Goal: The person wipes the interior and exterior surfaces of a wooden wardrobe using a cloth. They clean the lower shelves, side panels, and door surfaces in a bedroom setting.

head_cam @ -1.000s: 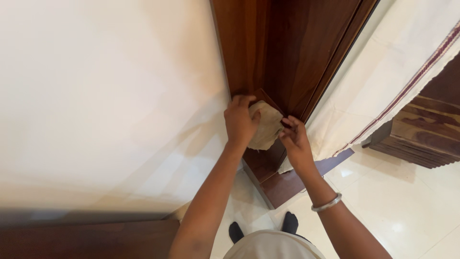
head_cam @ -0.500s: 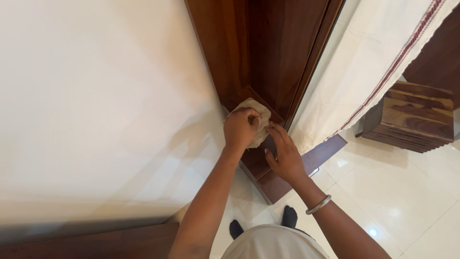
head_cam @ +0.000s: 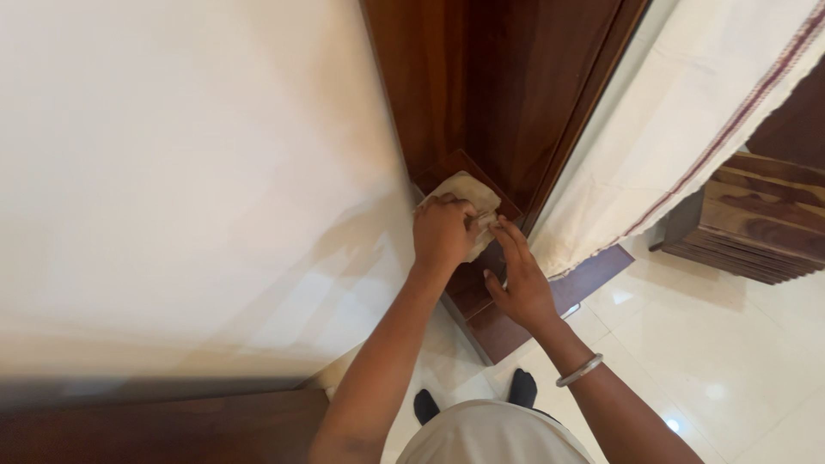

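Beige, crumpled cloth (head_cam: pixel 468 196) lies pressed against the dark brown wooden door frame (head_cam: pixel 507 103), low beside the white wall (head_cam: pixel 172 172) — the left hand (head_cam: pixel 443 234) has its fingers curled tight on it, while the right hand (head_cam: pixel 516 279) rests open-fingered just beside, fingertips touching the cloth's edge.

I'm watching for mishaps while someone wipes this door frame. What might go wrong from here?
The right hand has its fingers in the corner of the wooden door frame; they could get pinched or scraped. The cloth is bunched under the left hand and might slip. The glossy tiled floor may be slippery in socks.
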